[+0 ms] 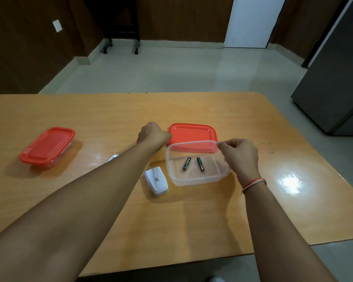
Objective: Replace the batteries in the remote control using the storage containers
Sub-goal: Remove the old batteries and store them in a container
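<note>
Left hand grips the red lid; right hand pinches the clear box rim, two batteries inside

Left of the clear box, the left forearm hides most of a small white thing. The labels on the two batteries inside the box are too small to read. The left hand hides its own fingers at the red lid behind the box.
</note>
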